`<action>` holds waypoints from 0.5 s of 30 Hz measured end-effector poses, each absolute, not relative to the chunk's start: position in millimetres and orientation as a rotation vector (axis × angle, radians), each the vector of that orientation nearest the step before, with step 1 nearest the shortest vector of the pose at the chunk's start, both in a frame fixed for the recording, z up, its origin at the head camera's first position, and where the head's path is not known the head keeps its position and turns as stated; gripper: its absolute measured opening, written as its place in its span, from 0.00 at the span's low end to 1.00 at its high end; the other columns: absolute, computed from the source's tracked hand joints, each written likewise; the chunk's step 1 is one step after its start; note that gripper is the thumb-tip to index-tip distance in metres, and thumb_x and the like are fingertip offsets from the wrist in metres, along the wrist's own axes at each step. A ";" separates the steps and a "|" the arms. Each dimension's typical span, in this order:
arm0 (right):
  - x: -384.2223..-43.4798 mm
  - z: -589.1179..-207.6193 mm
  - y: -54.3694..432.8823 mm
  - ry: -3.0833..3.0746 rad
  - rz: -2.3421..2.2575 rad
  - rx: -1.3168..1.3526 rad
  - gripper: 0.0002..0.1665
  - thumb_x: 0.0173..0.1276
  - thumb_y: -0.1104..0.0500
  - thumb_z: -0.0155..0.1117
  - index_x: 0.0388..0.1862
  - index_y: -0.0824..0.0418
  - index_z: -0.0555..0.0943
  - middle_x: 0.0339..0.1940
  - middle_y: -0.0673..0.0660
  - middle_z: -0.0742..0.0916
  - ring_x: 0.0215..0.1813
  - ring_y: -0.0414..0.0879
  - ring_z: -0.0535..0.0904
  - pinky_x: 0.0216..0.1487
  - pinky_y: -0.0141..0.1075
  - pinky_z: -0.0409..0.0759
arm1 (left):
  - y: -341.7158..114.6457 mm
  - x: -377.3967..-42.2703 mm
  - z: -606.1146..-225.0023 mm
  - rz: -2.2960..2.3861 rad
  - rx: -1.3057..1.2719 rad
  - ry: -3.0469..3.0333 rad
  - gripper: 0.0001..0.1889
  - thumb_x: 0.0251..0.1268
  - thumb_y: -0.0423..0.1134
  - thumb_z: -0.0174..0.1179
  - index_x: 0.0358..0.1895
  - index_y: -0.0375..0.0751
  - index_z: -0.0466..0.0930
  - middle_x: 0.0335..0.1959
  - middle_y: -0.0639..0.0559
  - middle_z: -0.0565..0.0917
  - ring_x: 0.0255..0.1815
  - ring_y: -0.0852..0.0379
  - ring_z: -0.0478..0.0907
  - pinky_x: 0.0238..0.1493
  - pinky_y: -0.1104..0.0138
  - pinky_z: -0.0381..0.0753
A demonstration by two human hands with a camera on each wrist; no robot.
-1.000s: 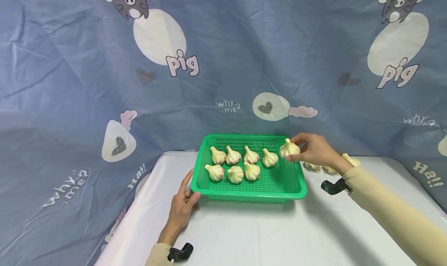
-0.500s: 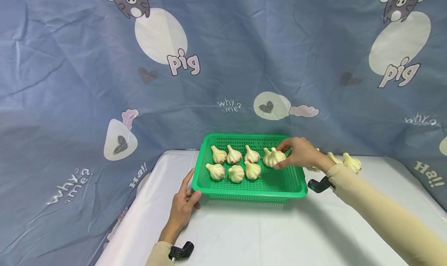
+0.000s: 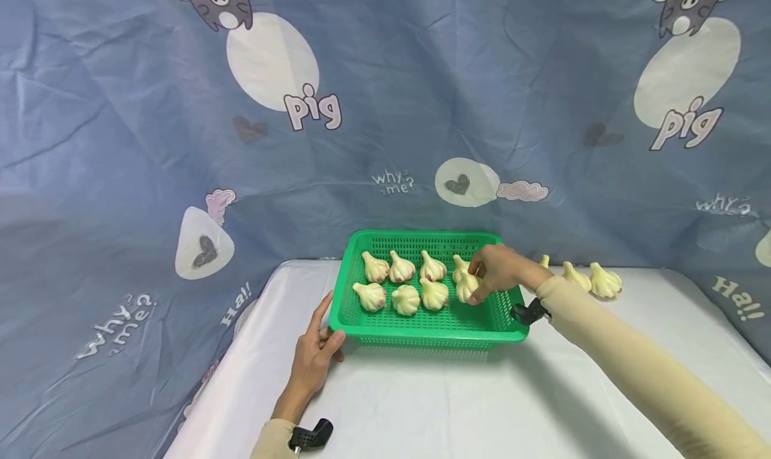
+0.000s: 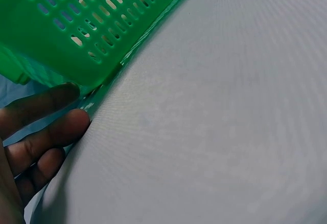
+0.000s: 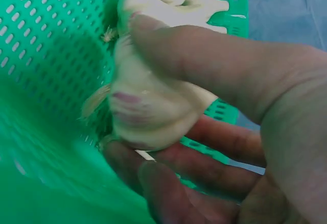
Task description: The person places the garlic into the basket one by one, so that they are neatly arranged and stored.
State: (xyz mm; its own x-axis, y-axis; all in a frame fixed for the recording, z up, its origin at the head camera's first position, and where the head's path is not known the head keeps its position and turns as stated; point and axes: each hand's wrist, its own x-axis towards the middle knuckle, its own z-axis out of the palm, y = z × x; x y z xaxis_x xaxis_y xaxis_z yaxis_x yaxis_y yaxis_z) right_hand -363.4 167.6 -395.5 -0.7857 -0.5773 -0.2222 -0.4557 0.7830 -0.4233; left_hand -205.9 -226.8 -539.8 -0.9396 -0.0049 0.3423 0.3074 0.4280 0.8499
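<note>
My right hand (image 3: 500,269) holds a garlic bulb (image 3: 466,288) low inside the green plastic basket (image 3: 421,336). In the right wrist view the thumb lies across this garlic bulb (image 5: 148,114) and the fingers curl beneath it. Beside it in the basket sits another bulb, partly covered. Several more garlic bulbs (image 3: 406,300) lie in two rows in the left and middle of the basket. At the front left corner my left hand (image 3: 312,362) grips the basket, thumb at the front of the rim and index finger along the side. Its other fingers (image 4: 69,124) touch near the base.
To the right of the basket, several garlic bulbs (image 3: 605,282) lie on the white tablecloth (image 3: 421,405), partly hidden by the right arm. A blue printed cloth (image 3: 373,131) hangs behind the table. Each wrist wears a black device (image 3: 530,311).
My right hand has carried the garlic bulb left and down from the basket's right rim, to the front of the bulb in the back row. The left hand and basket have stayed put.
</note>
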 end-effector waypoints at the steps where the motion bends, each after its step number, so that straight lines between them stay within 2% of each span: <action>1: -364.8 -395.3 166.5 2.619 -0.495 -0.780 0.36 0.51 0.47 0.89 0.54 0.66 0.88 0.45 0.61 0.92 0.42 0.51 0.90 0.41 0.43 0.88 | -227.3 -205.9 -540.1 -1.516 -0.261 -2.391 0.40 0.75 0.40 0.60 0.87 0.60 0.55 0.18 0.51 0.87 0.17 0.60 0.82 0.24 0.65 0.80; 6: -370.0 -394.2 163.6 2.561 -0.498 -0.717 0.36 0.50 0.53 0.90 0.55 0.68 0.86 0.47 0.62 0.91 0.30 0.49 0.89 0.30 0.38 0.87 | -228.5 -206.7 -541.2 -1.521 -0.259 -2.383 0.40 0.75 0.39 0.59 0.86 0.60 0.56 0.19 0.51 0.87 0.17 0.60 0.82 0.23 0.65 0.79; 11: -372.0 -396.2 163.2 2.563 -0.472 -0.673 0.36 0.48 0.56 0.89 0.55 0.68 0.87 0.48 0.63 0.91 0.32 0.47 0.87 0.30 0.37 0.86 | -227.4 -206.5 -541.4 -1.537 -0.271 -2.384 0.40 0.75 0.39 0.60 0.87 0.59 0.55 0.19 0.50 0.87 0.16 0.59 0.82 0.24 0.64 0.82; 15: -372.9 -398.1 160.8 2.606 -0.373 -0.651 0.35 0.48 0.52 0.89 0.55 0.64 0.89 0.50 0.60 0.91 0.39 0.48 0.87 0.35 0.40 0.86 | -226.6 -206.2 -540.5 -1.546 -0.269 -2.382 0.40 0.75 0.39 0.59 0.87 0.60 0.55 0.20 0.49 0.88 0.16 0.59 0.82 0.24 0.64 0.82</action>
